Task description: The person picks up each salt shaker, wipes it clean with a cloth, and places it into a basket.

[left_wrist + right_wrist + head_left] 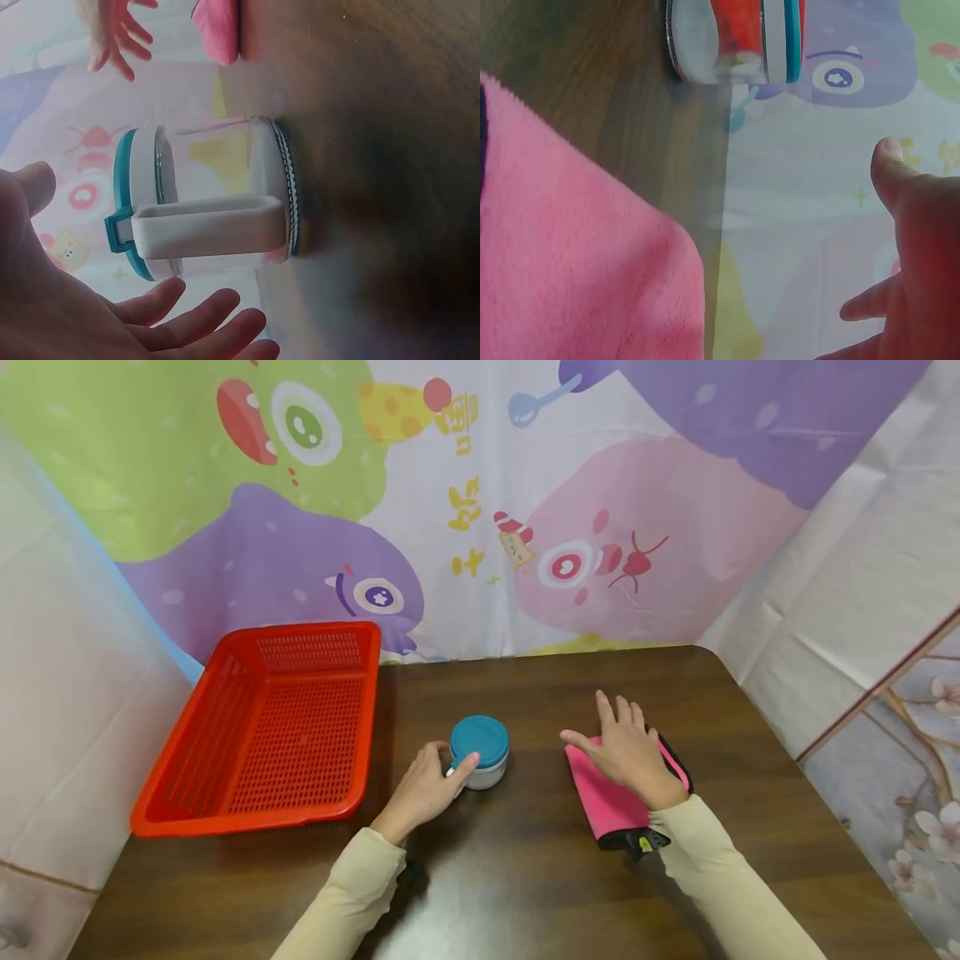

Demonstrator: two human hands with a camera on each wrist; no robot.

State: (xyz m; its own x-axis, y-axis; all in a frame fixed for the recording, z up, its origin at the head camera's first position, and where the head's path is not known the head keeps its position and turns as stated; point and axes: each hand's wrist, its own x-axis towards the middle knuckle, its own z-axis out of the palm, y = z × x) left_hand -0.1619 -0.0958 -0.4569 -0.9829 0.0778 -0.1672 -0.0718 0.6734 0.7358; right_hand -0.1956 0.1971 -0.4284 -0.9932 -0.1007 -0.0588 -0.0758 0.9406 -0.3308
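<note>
My left hand (427, 787) was spread just beside the handle (214, 229) of the jar (206, 169) — thumb and fingers parted. The jar stood upright on the table (525, 860), lid (480, 740) on, between the basket (247, 821) and the pink cloth (603, 802). My right hand (628, 752) hovered above the cloth — fingers splayed too.

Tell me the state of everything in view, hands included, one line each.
Jar: upright, teal lid on
Red basket: upright, uncovered
Pink fabric item: lying down
Left hand: open beside the jar's handle, not gripping
Right hand: fingers spread, holding nothing
</note>
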